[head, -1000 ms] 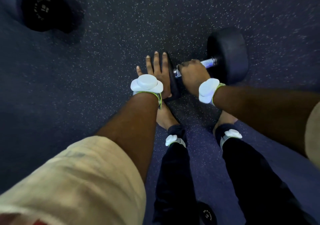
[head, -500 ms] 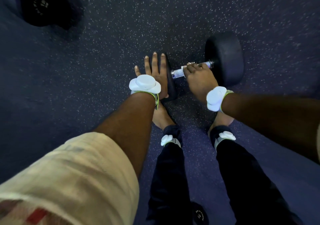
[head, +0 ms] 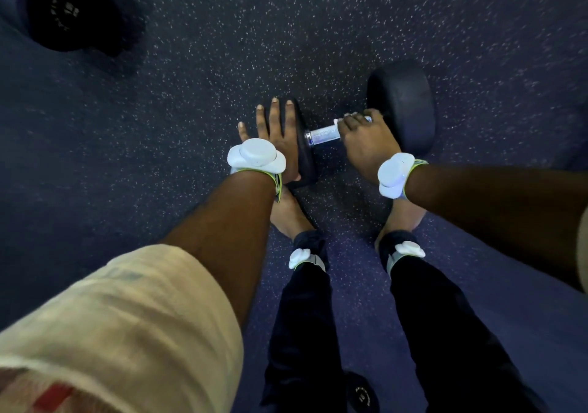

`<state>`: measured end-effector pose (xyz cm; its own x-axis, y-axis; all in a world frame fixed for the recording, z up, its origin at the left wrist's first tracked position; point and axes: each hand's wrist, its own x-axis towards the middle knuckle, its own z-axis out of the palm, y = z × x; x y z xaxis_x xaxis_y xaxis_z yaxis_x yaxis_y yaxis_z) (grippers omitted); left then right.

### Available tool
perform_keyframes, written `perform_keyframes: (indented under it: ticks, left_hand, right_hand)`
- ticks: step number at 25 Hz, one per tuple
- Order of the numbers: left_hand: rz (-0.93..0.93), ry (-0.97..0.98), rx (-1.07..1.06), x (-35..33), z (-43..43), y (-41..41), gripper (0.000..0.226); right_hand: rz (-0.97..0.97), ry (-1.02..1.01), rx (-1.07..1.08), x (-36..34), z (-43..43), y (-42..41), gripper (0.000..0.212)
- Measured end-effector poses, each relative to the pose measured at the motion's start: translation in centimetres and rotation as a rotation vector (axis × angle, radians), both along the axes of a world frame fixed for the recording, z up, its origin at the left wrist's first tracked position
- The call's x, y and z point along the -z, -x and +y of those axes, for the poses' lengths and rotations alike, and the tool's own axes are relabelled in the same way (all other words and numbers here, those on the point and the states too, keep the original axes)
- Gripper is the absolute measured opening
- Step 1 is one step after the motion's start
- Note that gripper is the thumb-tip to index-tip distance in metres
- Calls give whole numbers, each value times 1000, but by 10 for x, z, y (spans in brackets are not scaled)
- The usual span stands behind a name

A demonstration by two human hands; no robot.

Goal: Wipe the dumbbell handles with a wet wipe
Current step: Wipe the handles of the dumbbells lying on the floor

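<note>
A black dumbbell (head: 402,104) lies on the speckled floor in front of my feet, its chrome handle (head: 323,134) showing between the two heads. My left hand (head: 276,136) presses flat, fingers straight, against the outer face of the near head. Around the right part of the handle, next to the far head, curls my right hand (head: 366,145), holding a white wet wipe (head: 340,121) against the metal. Only small bits of the wipe show past the fingers.
Another black dumbbell (head: 63,11) rests at the top left. The end of a third dumbbell (head: 362,393) peeks out at the bottom beside my dark trouser legs. My bare feet stand just behind the handled dumbbell. Speckled rubber floor (head: 191,78) spreads all around.
My right hand has slid with the wipe along the handle from the near head toward the far head, uncovering the left part of the chrome. My left hand stays pressed on the near head.
</note>
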<state>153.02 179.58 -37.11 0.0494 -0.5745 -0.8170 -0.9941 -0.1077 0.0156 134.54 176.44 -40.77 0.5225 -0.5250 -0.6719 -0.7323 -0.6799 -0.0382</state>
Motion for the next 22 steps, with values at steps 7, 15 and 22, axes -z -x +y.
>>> perform_keyframes:
  ticks: [7, 15, 22]
  left_hand:
    - [-3, 2, 1, 1, 1, 0, 138]
    - [-4, 20, -2, 2, 3, 1, 139]
    - [4, 20, -2, 3, 4, 0, 138]
  right_hand:
    - [164, 24, -10, -9, -12, -14, 24]
    - [338, -14, -186, -12, -48, -18, 34]
    - [402, -73, -261, -22, -50, -16, 33]
